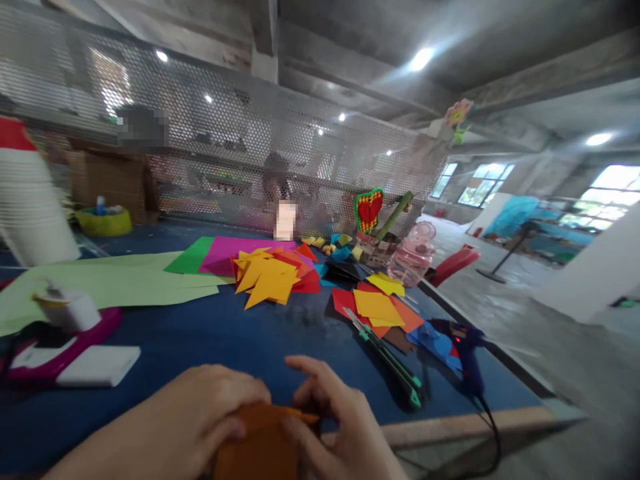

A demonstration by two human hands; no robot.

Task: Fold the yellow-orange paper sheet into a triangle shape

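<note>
At the table's near edge my left hand (pixel 220 407) is closed on a sheet of orange-brown paper (pixel 257 447), its thumb on top and its fingers curled over the far edge. My right hand (pixel 345 420) is on the paper's right side. Its thumb presses beside a raised, brighter orange edge that looks like a fold, while the index finger stretches out above. The bottom of the sheet runs out of view. Beyond the hands lies a pile of yellow and orange paper stars (pixel 270 277).
To the right are a green utility knife (pixel 387 363) with its blade out, coloured paper pieces (pixel 377 308) and a corded glue gun (pixel 467 353). A white power bank (pixel 100 365) lies left. Stacked white cups (pixel 33 200) and a pink bottle (pixel 413 257) stand farther back, before a perforated metal screen (pixel 210 153).
</note>
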